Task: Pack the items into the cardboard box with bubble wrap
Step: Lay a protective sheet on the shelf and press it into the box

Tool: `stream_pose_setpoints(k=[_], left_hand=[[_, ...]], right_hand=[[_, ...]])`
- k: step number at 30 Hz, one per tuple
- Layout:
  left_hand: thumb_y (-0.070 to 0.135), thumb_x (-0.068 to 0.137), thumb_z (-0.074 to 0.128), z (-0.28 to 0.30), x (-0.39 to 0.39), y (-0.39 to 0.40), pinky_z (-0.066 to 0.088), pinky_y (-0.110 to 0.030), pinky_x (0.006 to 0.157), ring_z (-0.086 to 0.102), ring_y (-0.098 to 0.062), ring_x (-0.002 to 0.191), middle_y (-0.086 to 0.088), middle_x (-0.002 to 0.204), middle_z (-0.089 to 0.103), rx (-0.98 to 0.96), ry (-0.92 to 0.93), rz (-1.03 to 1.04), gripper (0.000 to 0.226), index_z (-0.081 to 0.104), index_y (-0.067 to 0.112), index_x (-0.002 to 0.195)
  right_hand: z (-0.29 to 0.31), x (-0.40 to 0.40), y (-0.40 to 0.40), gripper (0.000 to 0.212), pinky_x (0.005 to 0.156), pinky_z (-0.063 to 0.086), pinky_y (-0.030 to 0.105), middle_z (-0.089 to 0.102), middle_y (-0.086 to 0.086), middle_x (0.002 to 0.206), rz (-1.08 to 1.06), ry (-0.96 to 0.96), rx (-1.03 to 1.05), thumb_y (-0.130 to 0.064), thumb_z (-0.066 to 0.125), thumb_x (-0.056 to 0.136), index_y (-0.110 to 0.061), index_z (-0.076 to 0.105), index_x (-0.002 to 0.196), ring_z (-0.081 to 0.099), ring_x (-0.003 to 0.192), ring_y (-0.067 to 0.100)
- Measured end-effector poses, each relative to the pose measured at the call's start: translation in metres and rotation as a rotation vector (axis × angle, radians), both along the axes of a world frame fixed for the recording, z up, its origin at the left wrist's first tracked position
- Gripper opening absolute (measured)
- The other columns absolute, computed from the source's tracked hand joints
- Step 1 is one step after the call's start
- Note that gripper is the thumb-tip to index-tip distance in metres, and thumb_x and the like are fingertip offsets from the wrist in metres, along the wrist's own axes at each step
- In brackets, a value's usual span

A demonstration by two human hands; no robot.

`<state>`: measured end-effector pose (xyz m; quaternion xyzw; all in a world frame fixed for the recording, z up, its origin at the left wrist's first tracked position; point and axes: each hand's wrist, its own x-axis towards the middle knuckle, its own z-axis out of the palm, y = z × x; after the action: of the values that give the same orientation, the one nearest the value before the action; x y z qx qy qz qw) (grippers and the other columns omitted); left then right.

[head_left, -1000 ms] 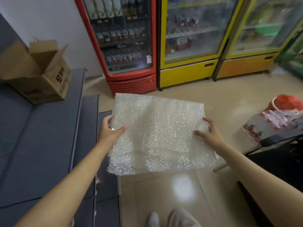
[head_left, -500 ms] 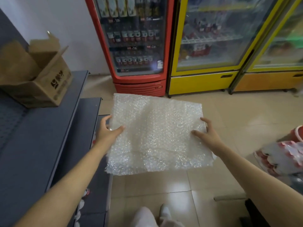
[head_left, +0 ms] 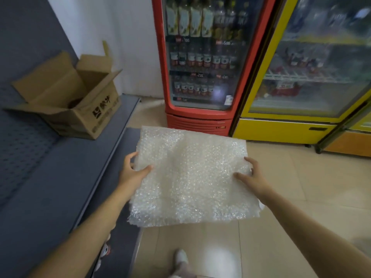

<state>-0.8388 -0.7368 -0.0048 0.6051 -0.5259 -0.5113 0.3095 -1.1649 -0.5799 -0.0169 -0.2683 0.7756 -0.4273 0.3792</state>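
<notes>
Shop floor, pale tile (head_left: 291,197), grey shelving unit (head_left: 50,177) on your left, drink coolers ahead. You've got the bubble wrap (head_left: 190,177) held out flat in front of you, above the floor w/ its left edge over the shelf's front lip. Your left hand (head_left: 132,173) grips its left edge: thumb on top, fingers curled underneath. Your right hand (head_left: 253,177) grips the right edge the same way, thumb on top & fingers wrapped round the side. The cardboard box (head_left: 74,101) sits on the shelf, up & left of the sheet, well apart from it, flaps open; something dark inside, can't tell what. Beyond the sheet: red cooler (head_left: 202,77) w/ bottles & cans, yellow cooler (head_left: 301,87) just beside it on the right. Your white shoe (head_left: 180,257) shows at bottom.
</notes>
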Motion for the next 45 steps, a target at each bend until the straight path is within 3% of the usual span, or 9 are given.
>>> stream_pose_setpoints(k=[7, 14, 21, 25, 28, 31, 35, 42, 45], left_hand=[[0.018, 0.079, 0.075, 0.004, 0.037, -0.033, 0.05, -0.03, 0.064, 0.059, -0.02, 0.089, -0.004, 0.116, 0.054, 0.001, 0.013, 0.166, 0.061, 0.041, 0.026, 0.129], [0.018, 0.08, 0.073, 0.001, 0.087, -0.041, 0.05, -0.032, 0.067, 0.058, -0.025, 0.098, -0.001, 0.119, 0.052, -0.015, -0.017, 0.46, 0.061, 0.041, 0.025, 0.132], [0.013, 0.084, 0.071, 0.01, 0.12, -0.024, 0.05, -0.031, 0.081, 0.057, -0.01, 0.096, 0.012, 0.11, 0.054, -0.078, -0.008, 0.745, 0.047, 0.046, 0.033, 0.119], [0.017, 0.08, 0.075, 0.005, 0.146, -0.002, 0.052, -0.036, 0.082, 0.058, -0.024, 0.107, -0.002, 0.126, 0.052, -0.028, -0.002, 0.952, 0.063, 0.042, 0.016, 0.134], [0.023, 0.077, 0.078, -0.003, 0.166, 0.021, 0.055, -0.037, 0.077, 0.061, -0.028, 0.105, -0.008, 0.125, 0.055, 0.005, 0.022, 1.095, 0.067, 0.042, 0.019, 0.134], [0.013, 0.081, 0.073, -0.009, 0.184, 0.036, 0.053, -0.032, 0.071, 0.061, -0.027, 0.1, -0.008, 0.121, 0.053, -0.004, 0.045, 1.218, 0.062, 0.039, 0.02, 0.133], [0.011, 0.082, 0.072, -0.017, 0.213, 0.034, 0.053, -0.029, 0.067, 0.063, -0.016, 0.087, -0.006, 0.115, 0.055, -0.019, 0.073, 1.287, 0.061, 0.039, 0.02, 0.133], [0.012, 0.082, 0.072, -0.033, 0.252, 0.001, 0.05, -0.024, 0.061, 0.059, -0.01, 0.082, -0.004, 0.11, 0.053, -0.034, 0.089, 1.305, 0.061, 0.039, 0.023, 0.133], [0.014, 0.081, 0.073, -0.04, 0.262, -0.016, 0.052, -0.027, 0.063, 0.06, -0.013, 0.084, -0.006, 0.114, 0.053, -0.029, 0.092, 1.335, 0.062, 0.039, 0.026, 0.132]], right_hand=[[0.006, 0.013, -0.104, 0.068, 0.063, 0.053, 0.028, 0.058, 0.004, 0.113, 0.183, 0.065, 0.006, -0.019, 0.074, 0.079, -0.031, 0.037, 0.135, 0.063, 0.088, 0.016], [0.005, 0.053, -0.222, 0.069, 0.09, 0.053, 0.047, 0.05, 0.003, 0.123, 0.514, 0.052, 0.003, -0.024, 0.075, 0.079, -0.033, 0.036, 0.136, 0.058, 0.106, 0.027], [0.0, 0.12, -0.326, 0.068, 0.09, 0.047, 0.035, 0.047, 0.006, 0.133, 0.848, 0.08, 0.003, -0.027, 0.074, 0.079, -0.035, 0.037, 0.136, 0.05, 0.107, 0.021], [-0.005, 0.172, -0.36, 0.071, 0.097, 0.047, 0.045, 0.048, 0.003, 0.13, 1.04, 0.042, -0.003, -0.029, 0.075, 0.079, -0.033, 0.035, 0.137, 0.053, 0.115, 0.028], [-0.009, 0.219, -0.373, 0.068, 0.093, 0.046, 0.037, 0.044, -0.004, 0.122, 1.19, 0.053, -0.004, -0.026, 0.072, 0.082, -0.028, 0.034, 0.139, 0.05, 0.112, 0.022], [-0.018, 0.264, -0.384, 0.069, 0.093, 0.048, 0.042, 0.044, -0.002, 0.126, 1.302, 0.062, -0.045, -0.022, 0.072, 0.082, -0.027, 0.034, 0.14, 0.05, 0.116, 0.025], [-0.021, 0.315, -0.4, 0.069, 0.079, 0.043, 0.029, 0.046, 0.001, 0.123, 1.346, 0.102, -0.02, -0.017, 0.068, 0.086, -0.022, 0.03, 0.144, 0.052, 0.11, 0.023], [-0.027, 0.366, -0.439, 0.07, 0.104, 0.041, 0.037, 0.045, 0.009, 0.139, 1.386, 0.148, -0.009, -0.018, 0.068, 0.086, -0.023, 0.029, 0.144, 0.048, 0.123, 0.027], [-0.031, 0.38, -0.453, 0.07, 0.102, 0.035, 0.026, 0.044, 0.009, 0.141, 1.409, 0.185, -0.017, -0.017, 0.066, 0.088, -0.019, 0.028, 0.146, 0.045, 0.127, 0.025]])
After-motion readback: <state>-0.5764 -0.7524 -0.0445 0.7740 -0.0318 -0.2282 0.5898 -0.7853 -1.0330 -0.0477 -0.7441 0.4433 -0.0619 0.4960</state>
